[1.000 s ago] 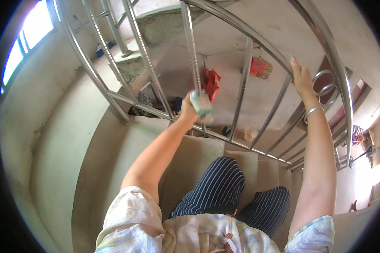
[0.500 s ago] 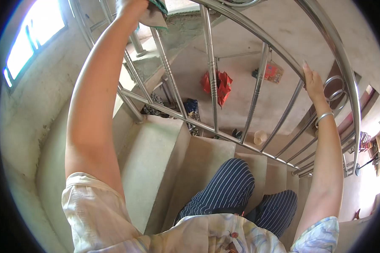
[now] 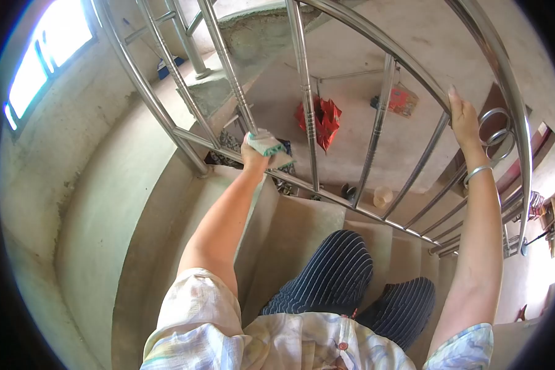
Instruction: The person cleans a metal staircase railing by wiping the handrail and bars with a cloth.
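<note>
My left hand [image 3: 254, 154] is closed around a white cloth [image 3: 267, 143] with a green edge. The cloth is wrapped about the lower part of a shiny metal baluster [image 3: 227, 61], close above the bottom rail [image 3: 345, 199]. Farther right, my right hand [image 3: 464, 121] grips the curved lower handrail [image 3: 382, 38] near the top of another baluster. Its fingers curl behind the metal and are partly hidden, while the thumb side shows. A silver bangle [image 3: 478, 172] circles my right wrist.
Concrete steps [image 3: 302, 225] lie beneath my knees in striped trousers [image 3: 327, 271]. Through the railing, a red umbrella-like item [image 3: 327, 122] and a patterned bag [image 3: 404, 100] hang against the wall. A pale bucket [image 3: 383, 197] stands below. At upper left is a bright window [image 3: 52, 46].
My left hand has slid down the baluster with the cloth, from near the top of the view to just above the bottom rail. My right hand stays on the handrail.
</note>
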Motion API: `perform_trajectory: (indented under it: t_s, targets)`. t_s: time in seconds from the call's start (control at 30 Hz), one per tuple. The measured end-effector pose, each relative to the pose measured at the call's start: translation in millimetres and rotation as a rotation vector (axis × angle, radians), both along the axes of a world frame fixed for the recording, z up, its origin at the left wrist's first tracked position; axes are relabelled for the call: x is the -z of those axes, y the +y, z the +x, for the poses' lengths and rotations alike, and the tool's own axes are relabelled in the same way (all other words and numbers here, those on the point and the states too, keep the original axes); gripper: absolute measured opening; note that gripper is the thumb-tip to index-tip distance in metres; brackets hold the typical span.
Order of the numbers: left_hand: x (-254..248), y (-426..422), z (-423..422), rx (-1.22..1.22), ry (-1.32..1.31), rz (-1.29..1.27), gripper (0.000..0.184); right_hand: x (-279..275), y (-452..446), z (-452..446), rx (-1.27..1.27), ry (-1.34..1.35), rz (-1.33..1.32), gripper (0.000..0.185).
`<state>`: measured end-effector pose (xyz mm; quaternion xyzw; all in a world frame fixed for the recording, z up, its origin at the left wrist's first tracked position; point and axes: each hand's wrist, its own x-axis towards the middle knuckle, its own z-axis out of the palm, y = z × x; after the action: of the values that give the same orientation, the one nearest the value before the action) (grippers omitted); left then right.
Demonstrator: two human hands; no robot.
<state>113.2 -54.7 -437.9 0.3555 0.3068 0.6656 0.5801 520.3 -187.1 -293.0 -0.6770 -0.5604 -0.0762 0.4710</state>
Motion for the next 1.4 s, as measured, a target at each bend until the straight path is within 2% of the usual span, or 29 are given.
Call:
perform_trajectory:
  t_s: [0.07, 0.1, 0.13, 0.17, 0.23, 0.3, 0.33, 0.37, 0.47, 0.53, 0.57, 0.63, 0.7, 0.77, 0.83, 0.87, 0.9, 0.97, 1.03, 1.1, 1.17, 1.2, 1.23, 1.27, 1.3, 1.37, 1.4]
  targets:
    - [18.6, 4.3, -4.1, 0.029, -0.029, -0.051, 0.016, -0.5, -1.0, -0.1, -0.006, -0.011, -0.006, 0.071]
    - [24.6, 11.0, -13.5, 0.181, -0.184, -0.083, 0.018, -1.8, -1.5, -1.0, -0.019, -0.018, -0.007, 0.071]
    - [24.4, 17.7, -19.8, 0.336, -0.335, -0.114, 0.021, -3.4, -2.5, -3.9, -0.009, -0.013, 0.002, 0.071]
    - [2.5, 10.4, -17.0, 0.348, -0.328, -0.109, 0.021, -4.3, -4.0, -7.6, -0.006, -0.023, 0.028, 0.071]
    - [-47.7, -5.1, -15.5, 0.071, 0.375, -0.109, 0.02, -4.5, -6.0, -5.6, 0.004, -0.029, 0.052, 0.071]
    - [-94.5, 4.8, -25.6, -0.008, 0.715, 0.039, 0.023, -2.5, -3.9, -3.2, 0.025, -0.044, -0.015, 0.071]
    - [-126.3, -1.5, -25.3, -0.066, 0.934, 0.212, 0.021, -2.2, -5.2, -3.8, 0.019, -0.045, -0.024, 0.071]
    - [-158.1, -8.3, -18.1, -0.194, 0.952, 0.249, 0.025, -4.1, -6.3, -4.0, 0.028, -0.03, -0.047, 0.071]
    - [-242.9, 7.2, -14.7, -0.29, 0.701, 0.31, 0.026, -1.2, -1.6, 0.8, 0.032, -0.008, -0.029, 0.071]
    - [-275.3, 38.1, -20.1, -0.331, 0.648, 0.326, 0.03, 0.0, -2.1, -1.4, 0.037, -0.011, 0.018, 0.07]
    - [-285.5, 23.9, -13.7, -0.375, 0.649, 0.366, 0.029, 1.2, -1.4, -1.8, 0.03, -0.01, 0.013, 0.07]
    - [-277.9, 46.8, -14.2, -0.605, 0.719, 0.564, 0.026, 3.4, 1.0, 1.8, 0.027, -0.049, 0.076, 0.069]
    - [-251.7, 28.4, -7.4, -0.677, 1.007, 0.344, 0.019, 2.8, 1.8, 2.4, 0.012, -0.019, 0.043, 0.068]
    - [-191.9, 12.5, 1.6, -0.659, 0.875, 0.604, 0.015, 3.2, 1.0, 1.7, 0.028, -0.039, 0.072, 0.066]
    - [-128.3, -5.0, -5.0, -0.406, 1.015, 0.403, 0.018, 4.0, 0.1, 3.8, 0.01, -0.044, 0.063, 0.064]
    - [-89.4, -3.3, -17.1, -0.3, 1.125, 0.424, 0.02, 3.3, 1.3, 4.4, -0.004, -0.049, 0.058, 0.062]
    - [-43.9, 25.0, -31.3, 0.028, 0.783, 0.215, 0.024, 3.6, 3.2, 5.5, -0.02, -0.05, 0.076, 0.062]
    - [-33.4, 5.8, -50.8, -0.088, 1.39, 0.324, 0.033, 6.0, 6.0, 9.7, -0.037, -0.101, 0.107, 0.059]
    - [-54.2, 10.8, -69.9, 0.001, 1.479, 0.389, 0.034, 6.9, 5.7, 12.0, -0.057, -0.101, 0.12, 0.058]
    - [-119.5, -17.4, -68.7, -0.046, 0.998, 0.447, 0.032, 7.6, 7.4, 11.1, -0.076, -0.096, 0.129, 0.058]
    - [-181.3, -10.6, -83.8, -0.312, 0.635, 0.361, 0.025, 12.2, 8.9, 10.7, -0.048, -0.096, 0.214, 0.056]
    - [-222.2, -31.1, -85.8, -0.402, 0.609, 0.41, 0.027, 11.7, 6.3, 15.7, -0.011, -0.134, 0.139, 0.055]
    - [-231.7, 24.1, -130.4, -0.615, 0.587, 0.597, 0.034, 10.6, 3.5, 14.4, -0.008, -0.131, 0.135, 0.055]
    - [-265.0, -10.8, -112.3, -0.897, 0.79, 0.669, 0.039, 8.9, 1.2, 11.9, -0.015, -0.09, 0.1, 0.055]
    - [-291.9, 2.8, -127.6, -1.108, 0.878, 0.82, 0.04, 7.7, 1.1, 9.9, -0.023, -0.051, 0.068, 0.056]
    - [-332.1, 32.8, -147.4, -1.372, 1.074, 0.688, 0.033, 8.9, 2.9, 7.8, -0.034, -0.042, 0.098, 0.056]
    - [-339.9, 28.8, -149.0, -1.371, 1.067, 0.688, 0.033, 9.0, 3.4, 7.9, -0.042, -0.035, 0.126, 0.055]
